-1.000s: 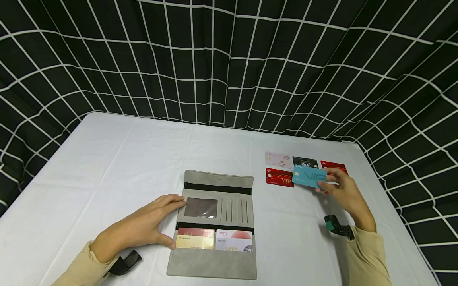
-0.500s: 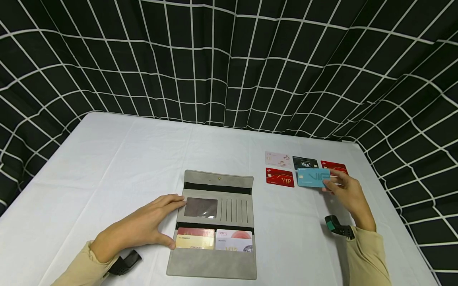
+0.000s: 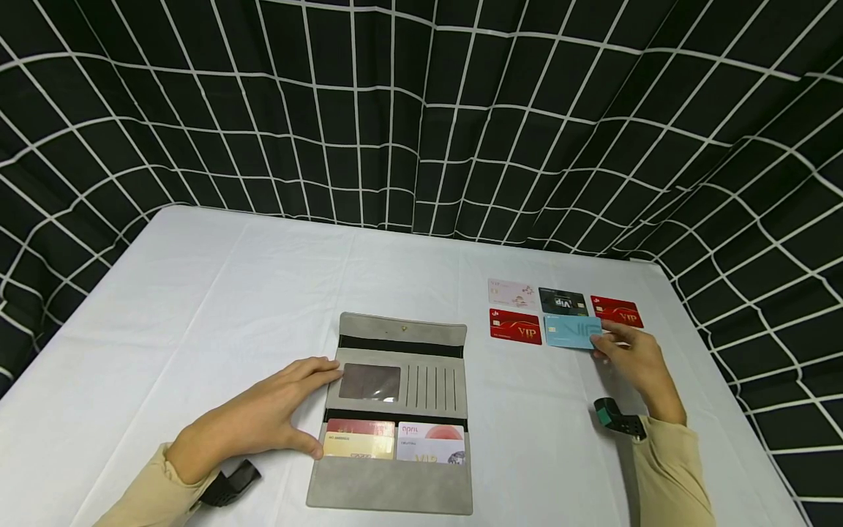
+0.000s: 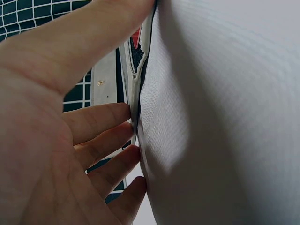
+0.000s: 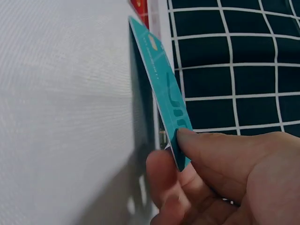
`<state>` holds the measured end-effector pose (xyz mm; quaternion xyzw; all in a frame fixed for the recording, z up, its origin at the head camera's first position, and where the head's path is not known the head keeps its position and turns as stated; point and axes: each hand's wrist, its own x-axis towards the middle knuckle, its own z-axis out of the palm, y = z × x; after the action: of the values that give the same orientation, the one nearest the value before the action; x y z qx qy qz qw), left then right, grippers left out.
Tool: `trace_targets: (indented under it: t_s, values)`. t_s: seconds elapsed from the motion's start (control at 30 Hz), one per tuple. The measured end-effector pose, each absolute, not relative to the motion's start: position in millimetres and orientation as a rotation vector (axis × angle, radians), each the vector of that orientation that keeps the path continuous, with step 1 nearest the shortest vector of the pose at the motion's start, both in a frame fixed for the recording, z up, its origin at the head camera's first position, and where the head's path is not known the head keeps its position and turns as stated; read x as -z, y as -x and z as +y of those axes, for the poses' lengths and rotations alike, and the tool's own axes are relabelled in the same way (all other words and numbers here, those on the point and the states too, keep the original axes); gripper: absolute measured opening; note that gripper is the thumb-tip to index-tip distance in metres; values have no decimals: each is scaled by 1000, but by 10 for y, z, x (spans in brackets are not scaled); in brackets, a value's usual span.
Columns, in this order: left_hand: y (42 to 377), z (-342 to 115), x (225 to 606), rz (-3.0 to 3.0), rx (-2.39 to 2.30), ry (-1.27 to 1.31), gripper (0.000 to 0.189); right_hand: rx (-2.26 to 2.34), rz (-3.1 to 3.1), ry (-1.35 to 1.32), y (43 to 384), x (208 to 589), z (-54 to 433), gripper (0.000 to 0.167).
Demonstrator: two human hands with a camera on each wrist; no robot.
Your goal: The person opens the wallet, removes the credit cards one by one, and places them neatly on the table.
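Observation:
A grey wallet (image 3: 390,484) lies unfolded on the white table, cards showing in its lower pockets: a yellow card (image 3: 358,446) with a red one behind it, and a pale VIP card (image 3: 430,450) beside them. My left hand (image 3: 266,413) rests along the wallet's left edge, fingers extended, fingertips and thumb touching it. In the left wrist view, the fingertips (image 4: 126,161) meet that edge. My right hand (image 3: 635,362) pinches a light-blue VIP card (image 3: 571,331) by its right end. The right wrist view shows this blue card (image 5: 161,77) tilted, its near end between thumb and fingers.
Around the blue card lie a red VIP card (image 3: 515,326) on the left, a pink card (image 3: 512,293) and a black VIP card (image 3: 563,301) behind, and another red card (image 3: 617,311) at the right. A black grid-patterned curtain (image 3: 421,117) hangs behind the table.
My right hand has lowered the blue card toward the table and drawn it slightly nearer, uncovering more of the black card and the right red card. The left hand stays put.

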<state>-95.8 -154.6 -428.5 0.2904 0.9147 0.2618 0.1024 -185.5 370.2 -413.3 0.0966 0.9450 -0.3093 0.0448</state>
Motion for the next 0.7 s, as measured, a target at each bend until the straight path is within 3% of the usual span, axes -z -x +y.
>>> trace_targets:
  t_s: [0.3, 0.7]
  values:
    - [961, -1544, 4279, 2696, -776, -853, 106, 836, 2875, -299, 1861, 4157, 3715, 59]
    - [958, -1541, 4276, 2695, -774, -843, 106, 858, 2906, -304, 1870, 4204, 3702, 47]
